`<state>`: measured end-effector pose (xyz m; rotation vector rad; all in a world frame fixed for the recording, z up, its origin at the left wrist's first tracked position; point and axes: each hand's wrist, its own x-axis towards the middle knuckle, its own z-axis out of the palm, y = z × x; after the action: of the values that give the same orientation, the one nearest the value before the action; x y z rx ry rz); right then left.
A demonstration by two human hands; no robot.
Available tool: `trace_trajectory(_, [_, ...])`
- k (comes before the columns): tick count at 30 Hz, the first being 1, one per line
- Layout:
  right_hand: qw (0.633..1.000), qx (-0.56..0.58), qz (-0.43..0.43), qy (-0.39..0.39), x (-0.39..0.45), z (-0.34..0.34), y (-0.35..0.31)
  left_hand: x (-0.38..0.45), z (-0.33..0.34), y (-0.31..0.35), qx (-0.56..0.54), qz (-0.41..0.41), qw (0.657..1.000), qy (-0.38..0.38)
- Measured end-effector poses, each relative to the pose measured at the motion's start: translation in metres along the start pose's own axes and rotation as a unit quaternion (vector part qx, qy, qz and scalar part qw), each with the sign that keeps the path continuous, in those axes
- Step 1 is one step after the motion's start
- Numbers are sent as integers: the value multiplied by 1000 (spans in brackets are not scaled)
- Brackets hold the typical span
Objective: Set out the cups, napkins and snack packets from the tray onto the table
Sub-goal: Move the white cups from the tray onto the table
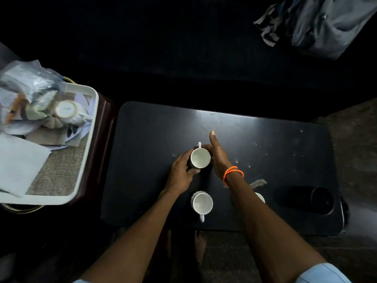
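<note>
Far left: white plastic tray (89,127) with rounded corners and a raised rim, lined with coarse woven matting (59,170). Inside, toward the back, a heap of crinkled clear snack packets (28,84); beside them a white ribbed cup (66,111) lying on its side, base toward the camera; nearer, a flat pale napkin (18,162) lapping over the matting. Under the tray, a dark reddish wooden stand (102,144).

Centre: black bench (265,144), rectangular with rounded corners, matte, speckled with pale smudges. On it, an upright white ceramic cup (201,158), empty, handle pointing away. Left hand (181,172) wrapped around its left side, grip closed on the cup wall; right hand (217,156) pressed to its right side, fingers curled behind, thumb raised straight and clear of the rim. Orange beaded bracelet (232,173), two loops, at the right wrist.

Nearer the camera, a second white cup (202,203), upright and empty, ribbed outside, handle toward the viewer, standing apart from the held one. To its right, a pale curved rim (260,197) mostly hidden behind the right forearm, possibly a third cup.

Right: dark cylindrical tumbler (312,199) lying on its side, mouth rightward. Top right, off the bench, crumpled grey cloth bag (318,23).
</note>
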<state>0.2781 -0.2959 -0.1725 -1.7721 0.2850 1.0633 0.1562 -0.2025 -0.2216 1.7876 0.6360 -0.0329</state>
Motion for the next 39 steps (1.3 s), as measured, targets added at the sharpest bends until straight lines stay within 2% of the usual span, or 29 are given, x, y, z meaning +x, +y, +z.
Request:
trace_trajectory(2, [999, 3, -17, 34, -2, 3, -2, 1, -4, -5, 17, -17, 1000, -3])
trace_trajectory(3, [996, 14, -40, 81, -3, 6, -3, 2, -8, -7, 26, -30, 999, -2])
trace_trajectory(6, [953, 18, -156, 261, -7, 16, -9, -2, -28, -7, 40, -49, 998, 9])
trace_trajectory(8, [934, -8, -205, 291, -10, 31, -16, -4, -53, -3, 55, -39, 997, 36])
trace_trajectory(11, [935, -69, -252, 242, -15, 78, -38, -1, -113, 8, 77, -9, 989, 125])
trace_trajectory(13, [936, -111, -272, 192, -19, 115, -54, 0, -158, 15, 115, 15, 971, 209])
trace_trajectory(16, [926, -160, -316, 131, -18, 164, -68, 6, -209, 25, 204, 37, 935, 288])
trace_trajectory(18, [930, -186, -312, 53, -21, 210, -81, 7, -250, 27, 260, 31, 905, 335])
trace_trajectory(20, [950, -176, -257, -36, -25, 254, -96, 10, -287, 23, 295, 20, 879, 374])
trace_trajectory(21, [966, -133, -209, -79, -25, 273, -102, 12, -304, 20, 285, -2, 880, 381])
trace_trajectory(23, [982, -36, -118, -142, -21, 302, -109, 19, -328, 14, 206, -81, 906, 359])
trace_trajectory(26, [983, -23, -98, -153, -13, 321, -117, 30, -352, 3, 47, -172, 952, 248])
trace_trajectory(28, [984, -22, -94, -148, -6, 324, -120, 30, -356, 0, -63, -205, 956, 201])
trace_trajectory(31, [985, -15, -83, -154, -2, 324, -122, 27, -356, 2, -205, -232, 933, 184])
trace_trajectory(36, [986, 0, -70, -154, -1, 318, -128, 30, -356, 3, -355, -208, 868, 279])
trace_trajectory(39, [986, 0, -85, -140, 2, 303, -133, 28, -351, 9, -398, -178, 861, 262])
